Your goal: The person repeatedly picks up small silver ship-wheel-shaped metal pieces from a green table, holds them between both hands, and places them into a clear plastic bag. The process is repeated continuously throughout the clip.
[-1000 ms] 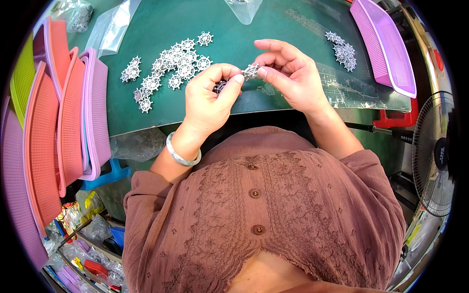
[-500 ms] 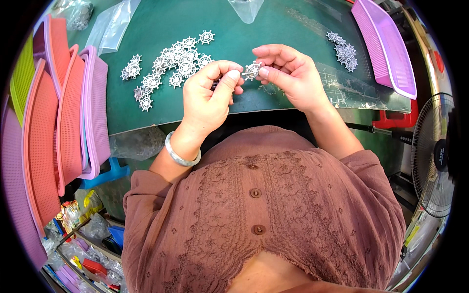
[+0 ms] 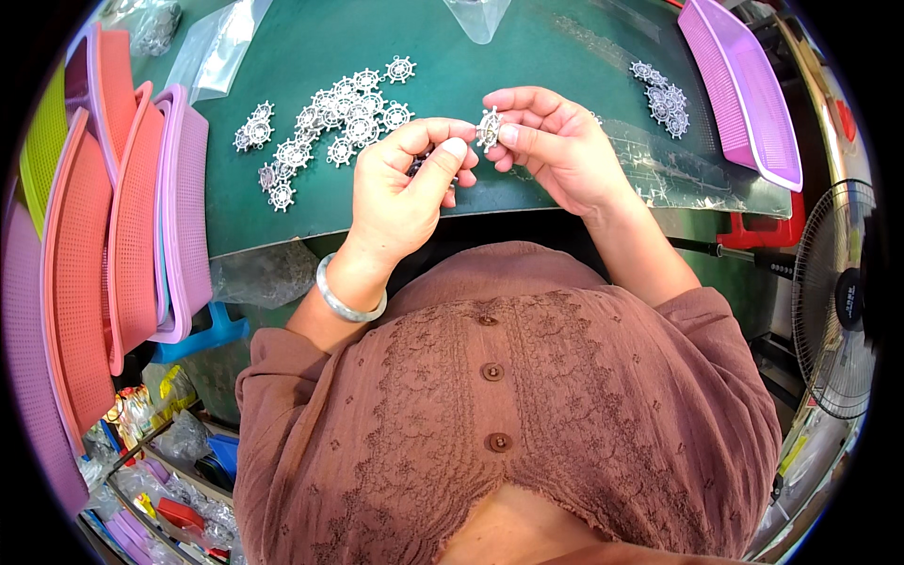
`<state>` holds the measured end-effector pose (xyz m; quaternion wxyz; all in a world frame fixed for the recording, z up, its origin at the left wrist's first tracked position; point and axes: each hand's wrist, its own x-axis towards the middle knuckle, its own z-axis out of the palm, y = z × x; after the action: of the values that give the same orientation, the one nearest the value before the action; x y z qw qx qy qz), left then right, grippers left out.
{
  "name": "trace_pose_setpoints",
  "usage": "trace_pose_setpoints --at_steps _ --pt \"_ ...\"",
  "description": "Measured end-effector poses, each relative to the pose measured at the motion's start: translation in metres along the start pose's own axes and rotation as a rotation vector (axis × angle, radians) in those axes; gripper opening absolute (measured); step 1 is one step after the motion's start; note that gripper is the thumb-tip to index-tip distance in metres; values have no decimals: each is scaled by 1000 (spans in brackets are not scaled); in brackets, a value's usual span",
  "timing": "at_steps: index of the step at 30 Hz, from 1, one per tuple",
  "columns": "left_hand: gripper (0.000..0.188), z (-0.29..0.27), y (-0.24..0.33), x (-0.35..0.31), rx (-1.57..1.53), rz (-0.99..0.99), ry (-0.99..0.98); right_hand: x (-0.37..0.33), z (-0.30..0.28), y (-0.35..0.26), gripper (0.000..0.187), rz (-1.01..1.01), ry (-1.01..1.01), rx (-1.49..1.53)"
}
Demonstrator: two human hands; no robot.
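Observation:
Between thumb and fingers of my right hand [image 3: 565,155] is a silvery ship's-wheel charm [image 3: 488,130], tilted on its edge. My left hand [image 3: 403,184] is closed beside it, its index fingertip at the charm's left rim. Small dark pieces [image 3: 420,162] show among the left hand's curled fingers; their kind is too hidden to name. A spread of similar silvery wheel charms [image 3: 356,118] lies on the green table [image 3: 556,47] to the left of my hands. A smaller group of them [image 3: 665,102] lies at the right.
Stacked plastic baskets [image 3: 80,282] in orange, purple and green stand at the left edge. A purple basket [image 3: 744,104] sits at the table's right end, with a fan [image 3: 833,297] below it. Clear plastic bags [image 3: 218,52] lie along the far side.
My right hand has turned the wheel charm from nearly flat to more upright on edge. The left index fingertip has come up against its rim. The charms on the table stay put.

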<state>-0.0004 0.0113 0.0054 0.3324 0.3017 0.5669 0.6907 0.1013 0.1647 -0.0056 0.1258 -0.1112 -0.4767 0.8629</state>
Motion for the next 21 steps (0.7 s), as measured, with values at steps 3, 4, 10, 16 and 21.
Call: trace_pose_setpoints --at_steps 3,4,10,16,21 --pt "16 1 3 -1 -9 0 -9 0 1 -1 25 32 -22 60" --pt "16 1 3 -1 -9 3 -12 0 2 -1 25 41 -31 75" --pt "18 1 4 -1 -60 36 -47 -1 5 4 22 96 -63 122" --pt "19 0 4 -1 -40 37 -31 -3 7 3 22 135 -64 143" --pt "20 1 6 0 -13 23 -20 -4 7 3 22 150 -56 179"
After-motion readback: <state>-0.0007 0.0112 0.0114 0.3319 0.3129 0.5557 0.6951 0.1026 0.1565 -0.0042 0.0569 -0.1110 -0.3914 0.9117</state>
